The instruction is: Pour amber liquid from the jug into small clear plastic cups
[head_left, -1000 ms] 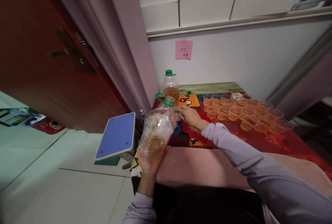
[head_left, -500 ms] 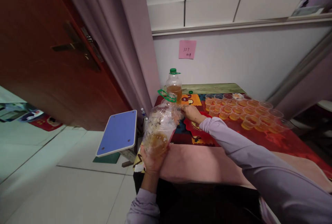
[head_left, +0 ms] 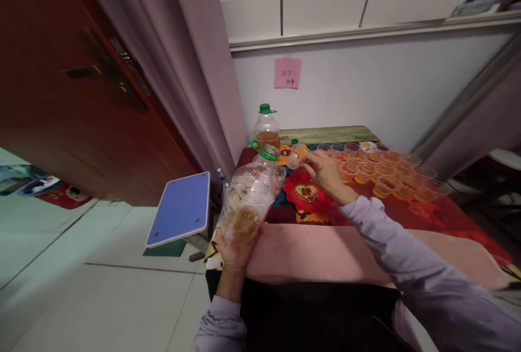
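Note:
My left hand [head_left: 236, 249] supports the base of a large clear bottle [head_left: 248, 200], which is tilted with its neck away from me and has a little amber liquid at its bottom. A green handle ring circles its neck. My right hand [head_left: 323, 170] pinches a clear plastic cup [head_left: 298, 156] above the table, left of the rows of cups. Behind the tilted bottle stands a second bottle [head_left: 267, 129] with a green cap and amber liquid. Several cups of orange-amber drink [head_left: 385, 183] stand in rows on the right.
A red scalloped mat [head_left: 306, 192] lies on the patterned tablecloth, with a pink cloth [head_left: 325, 251] along the near edge. A green cap [head_left: 294, 141] lies near the wall. A blue-topped stool [head_left: 179, 208] stands at the left.
My right hand has moved right, away from the tilted bottle's side, with a cup in its fingers. The red mat is more exposed. My left hand still holds the bottle.

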`<state>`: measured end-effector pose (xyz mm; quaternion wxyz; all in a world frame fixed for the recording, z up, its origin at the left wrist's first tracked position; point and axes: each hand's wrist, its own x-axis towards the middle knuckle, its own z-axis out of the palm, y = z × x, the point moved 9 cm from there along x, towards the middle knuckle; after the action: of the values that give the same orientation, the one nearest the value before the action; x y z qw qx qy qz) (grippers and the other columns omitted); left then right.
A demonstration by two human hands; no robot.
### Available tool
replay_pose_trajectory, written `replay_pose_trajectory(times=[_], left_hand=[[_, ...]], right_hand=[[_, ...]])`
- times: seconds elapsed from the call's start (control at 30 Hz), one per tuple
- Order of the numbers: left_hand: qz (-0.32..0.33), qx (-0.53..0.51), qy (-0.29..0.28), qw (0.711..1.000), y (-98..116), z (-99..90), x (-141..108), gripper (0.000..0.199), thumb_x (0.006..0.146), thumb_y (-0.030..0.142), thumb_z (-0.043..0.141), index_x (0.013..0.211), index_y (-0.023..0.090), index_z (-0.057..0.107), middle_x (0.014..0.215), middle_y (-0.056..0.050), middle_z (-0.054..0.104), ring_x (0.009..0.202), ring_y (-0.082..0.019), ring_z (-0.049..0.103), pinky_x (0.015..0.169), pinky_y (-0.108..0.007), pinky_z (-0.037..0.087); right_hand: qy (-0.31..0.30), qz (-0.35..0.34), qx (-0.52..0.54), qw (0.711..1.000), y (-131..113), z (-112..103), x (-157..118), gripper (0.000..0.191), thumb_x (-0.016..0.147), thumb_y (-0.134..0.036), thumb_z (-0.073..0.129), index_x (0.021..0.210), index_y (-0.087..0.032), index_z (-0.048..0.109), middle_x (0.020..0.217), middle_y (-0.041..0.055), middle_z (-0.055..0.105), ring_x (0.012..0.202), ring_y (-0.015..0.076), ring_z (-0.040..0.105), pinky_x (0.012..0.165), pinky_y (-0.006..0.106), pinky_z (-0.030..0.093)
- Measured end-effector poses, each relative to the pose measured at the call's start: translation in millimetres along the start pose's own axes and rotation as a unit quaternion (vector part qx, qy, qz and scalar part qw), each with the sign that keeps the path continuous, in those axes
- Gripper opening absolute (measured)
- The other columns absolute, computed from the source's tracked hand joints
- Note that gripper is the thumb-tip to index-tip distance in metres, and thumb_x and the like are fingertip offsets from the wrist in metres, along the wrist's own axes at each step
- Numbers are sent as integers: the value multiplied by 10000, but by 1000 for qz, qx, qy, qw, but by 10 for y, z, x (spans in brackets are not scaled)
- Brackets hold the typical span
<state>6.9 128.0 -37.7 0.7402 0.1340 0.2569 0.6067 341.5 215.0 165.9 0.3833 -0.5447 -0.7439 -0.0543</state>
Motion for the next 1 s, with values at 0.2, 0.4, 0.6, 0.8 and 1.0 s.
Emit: replay_pose_trajectory(times=[0.2,0.4,0.6,0.8,1.0], left_hand=[[28,66,86,994,125,229,-138,778,799,805,771,1326,233,764,1338,-179,803,1333,-452,707,975,-563,657],[27,98,91,991,301,250,-256,713,829,721,776,1395,288,743,1436,-149,774,1320,-417,732,1050,-659,641],[58,130,140,980,582,243,-469,584,763,586,879,1282,332,794,1343,-88,825,1221,-365,774,1030,-601,664],[103,213,223,946,751,452,-650,578,661,553,950,1142,253,838,1133,-67,868,1016,-299,796,844,-427,701],[113,247,237,933,815,649,-689,624,619,526,974,1162,247,847,1154,-54,873,1038,-277,799,858,-350,673]], right_hand=[[-114,81,-46,989,346,270,-842,175,1038,-184,664,1001,-229,828,1105,112,809,976,245,745,808,316,562],[-85,113,20,990,326,263,-1081,312,1022,-236,706,1305,-250,837,1432,145,781,1236,327,764,1046,475,631],[40,271,341,899,102,267,-1337,532,994,-511,794,1460,-258,748,1389,167,791,1192,338,790,1025,510,665],[-26,334,602,724,-463,764,-1482,755,941,-570,866,1604,-309,616,1547,143,716,1155,275,804,1016,460,662],[-20,286,692,663,-654,773,-1420,685,942,-535,890,1551,-348,639,1502,93,744,1237,281,783,1099,483,625]])
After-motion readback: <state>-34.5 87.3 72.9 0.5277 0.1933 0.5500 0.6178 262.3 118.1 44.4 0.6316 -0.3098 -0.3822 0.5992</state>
